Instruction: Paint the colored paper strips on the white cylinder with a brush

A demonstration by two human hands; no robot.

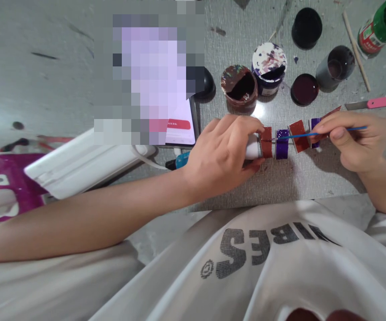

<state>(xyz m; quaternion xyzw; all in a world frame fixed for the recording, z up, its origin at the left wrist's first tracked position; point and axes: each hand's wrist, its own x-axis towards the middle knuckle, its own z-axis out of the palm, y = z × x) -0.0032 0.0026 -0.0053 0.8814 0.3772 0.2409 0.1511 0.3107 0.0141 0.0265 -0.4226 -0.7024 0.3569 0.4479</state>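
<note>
My left hand (224,154) is closed around a short white piece (252,148), with a fingertip and thumb at the edges of a red-brown painted piece (266,142). In my right hand (360,140) is a thin blue paintbrush (301,136), pinched between thumb and fingers. Its tip reaches left to the red-brown piece; whether it touches is hard to tell. Below the brush lies a glossy purple piece (282,149). Further right in the same row are another red-brown piece (300,145) and a second purple piece (314,122), partly hidden by my right fingers.
Behind the row stand a brown paint jar (239,100) and a purple paint jar (269,84), their lids tilted. A cup of dark liquid (335,69), a pink craft knife (383,102) and a green bottle (380,33) are at right. Left are a phone (179,136) and a white box-like object (85,162).
</note>
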